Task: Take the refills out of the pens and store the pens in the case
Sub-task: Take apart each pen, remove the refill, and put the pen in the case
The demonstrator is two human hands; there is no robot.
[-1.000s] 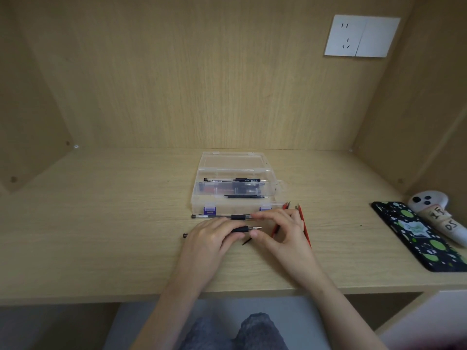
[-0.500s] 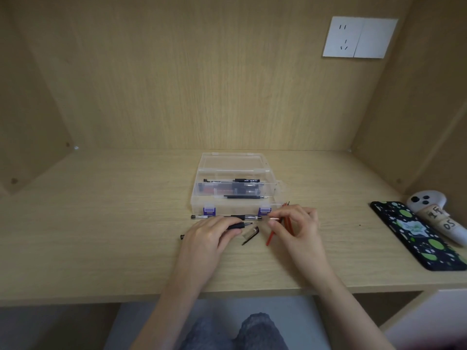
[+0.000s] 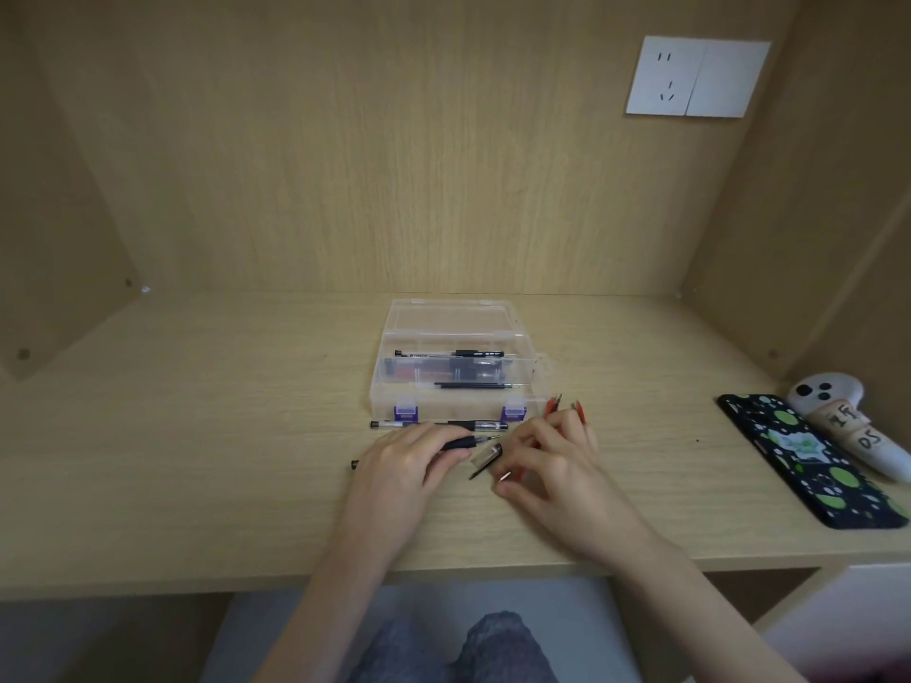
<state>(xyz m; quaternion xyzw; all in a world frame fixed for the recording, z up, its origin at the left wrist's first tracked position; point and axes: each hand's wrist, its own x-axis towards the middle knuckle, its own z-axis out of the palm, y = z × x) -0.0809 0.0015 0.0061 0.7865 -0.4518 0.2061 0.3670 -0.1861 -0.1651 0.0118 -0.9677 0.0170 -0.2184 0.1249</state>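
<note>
My left hand (image 3: 399,468) grips a black pen (image 3: 461,442) low over the desk, its tip pointing right. My right hand (image 3: 554,468) pinches a thin red refill (image 3: 508,475); red refill ends (image 3: 556,402) stick out beyond its fingers. Between the hands lies a clear pen cap (image 3: 487,458) with a black clip. Another pen (image 3: 438,425) lies along the front of the clear plastic case (image 3: 458,409). The case stands open and holds a few pens (image 3: 451,354).
A black phone with green spots (image 3: 808,460) and a white controller (image 3: 838,416) lie at the desk's right end. Wooden walls close in the back and both sides. A wall socket (image 3: 697,76) sits high on the back panel.
My right hand left the pen's tip, drew off to the right and then came back toward me. The clear cap now lies exposed between the hands. My left hand kept hold of the black pen.
</note>
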